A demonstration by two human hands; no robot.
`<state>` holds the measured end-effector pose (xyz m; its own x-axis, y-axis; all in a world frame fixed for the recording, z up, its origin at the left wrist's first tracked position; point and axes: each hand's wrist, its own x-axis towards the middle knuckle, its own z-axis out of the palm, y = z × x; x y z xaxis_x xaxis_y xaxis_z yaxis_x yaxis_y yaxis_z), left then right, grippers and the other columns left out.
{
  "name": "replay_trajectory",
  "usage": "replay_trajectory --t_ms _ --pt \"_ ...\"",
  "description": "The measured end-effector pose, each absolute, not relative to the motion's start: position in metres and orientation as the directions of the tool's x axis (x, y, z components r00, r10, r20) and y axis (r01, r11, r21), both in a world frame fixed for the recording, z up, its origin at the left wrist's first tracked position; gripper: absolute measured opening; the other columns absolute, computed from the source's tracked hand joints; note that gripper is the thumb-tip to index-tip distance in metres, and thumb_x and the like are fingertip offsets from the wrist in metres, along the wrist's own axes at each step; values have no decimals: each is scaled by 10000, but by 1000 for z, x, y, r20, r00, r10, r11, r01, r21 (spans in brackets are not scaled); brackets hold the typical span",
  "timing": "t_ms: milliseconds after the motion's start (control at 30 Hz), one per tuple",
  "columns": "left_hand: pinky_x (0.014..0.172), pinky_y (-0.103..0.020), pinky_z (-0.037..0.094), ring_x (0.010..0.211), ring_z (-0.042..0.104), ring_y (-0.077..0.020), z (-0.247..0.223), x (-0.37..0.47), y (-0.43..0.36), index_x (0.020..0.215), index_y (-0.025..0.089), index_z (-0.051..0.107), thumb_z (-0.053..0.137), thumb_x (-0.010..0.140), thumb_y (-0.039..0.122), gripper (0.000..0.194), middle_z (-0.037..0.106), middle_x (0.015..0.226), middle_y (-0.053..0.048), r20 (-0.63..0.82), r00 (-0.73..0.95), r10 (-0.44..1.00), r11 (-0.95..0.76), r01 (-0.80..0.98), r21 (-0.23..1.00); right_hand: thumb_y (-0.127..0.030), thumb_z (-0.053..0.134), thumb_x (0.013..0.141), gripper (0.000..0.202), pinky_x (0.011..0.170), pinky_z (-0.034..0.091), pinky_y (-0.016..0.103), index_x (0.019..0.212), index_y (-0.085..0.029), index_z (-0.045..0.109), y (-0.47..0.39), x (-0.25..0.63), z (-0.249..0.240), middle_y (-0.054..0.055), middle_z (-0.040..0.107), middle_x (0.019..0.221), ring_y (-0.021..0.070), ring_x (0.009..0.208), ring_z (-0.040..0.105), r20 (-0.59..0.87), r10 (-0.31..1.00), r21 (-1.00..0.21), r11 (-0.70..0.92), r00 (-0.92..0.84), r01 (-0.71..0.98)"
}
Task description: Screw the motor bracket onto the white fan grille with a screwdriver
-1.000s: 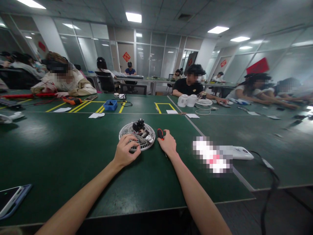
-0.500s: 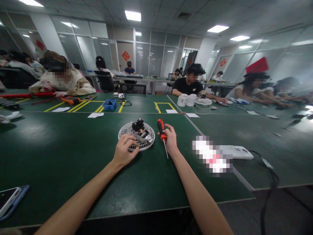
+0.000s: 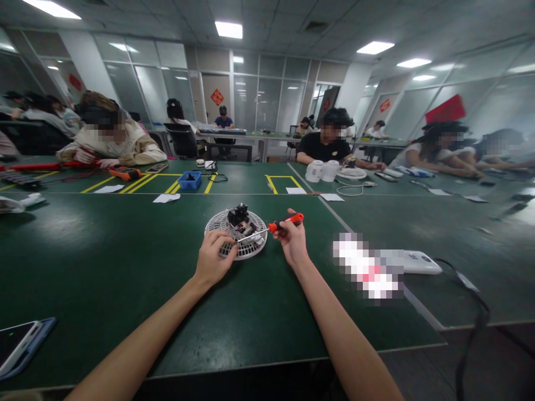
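A round white grille point(image 3: 246, 255) lies on the green table, with a black motor part point(image 3: 238, 214) and wires on top. My left hand point(image 3: 215, 257) rests at the grille's left front edge, thumb and fingers bent towards each other; whatever is between the fingertips is too small to make out. In my right hand point(image 3: 292, 240), right of the grille, is a red and black screwdriver point(image 3: 288, 223). Its shaft points left across the grille, and the tip is beside my left fingertips.
A blue bin point(image 3: 189, 180) and paper slips stand beyond the grille. Two white cylinders point(image 3: 314, 171) are near a person in black. At the right lies a white device point(image 3: 420, 263) with a black cable; a phone point(image 3: 23, 342) is at the front left.
The screwdriver has swung from pointing down towards me to pointing left, its tip now over the grille by my left fingertips. My left hand has stayed at the grille.
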<state>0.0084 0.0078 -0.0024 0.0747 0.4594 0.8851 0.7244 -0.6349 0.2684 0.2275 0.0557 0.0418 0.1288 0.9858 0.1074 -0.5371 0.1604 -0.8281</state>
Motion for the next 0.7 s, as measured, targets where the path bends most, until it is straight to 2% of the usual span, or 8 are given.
replay_trajectory --t_ms 267,700 --pt "887 -396 543 947 625 -206 -2 8 8 860 213 668 710 891 233 56 681 942 -33 867 2 498 -609 713 347 -229 725 569 637 440 474 219 1146 -281 460 54 228 45 -149 586 647 103 439 586 101 977 -825 187 186 -533" --pt "873 -386 547 937 628 -198 -3 8 9 873 210 659 726 889 225 70 671 947 -30 884 9 467 -621 715 321 -218 719 582 580 444 479 214 1097 -276 460 54 227 44 -138 584 662 96 444 579 112 973 -838 201 200 -507"
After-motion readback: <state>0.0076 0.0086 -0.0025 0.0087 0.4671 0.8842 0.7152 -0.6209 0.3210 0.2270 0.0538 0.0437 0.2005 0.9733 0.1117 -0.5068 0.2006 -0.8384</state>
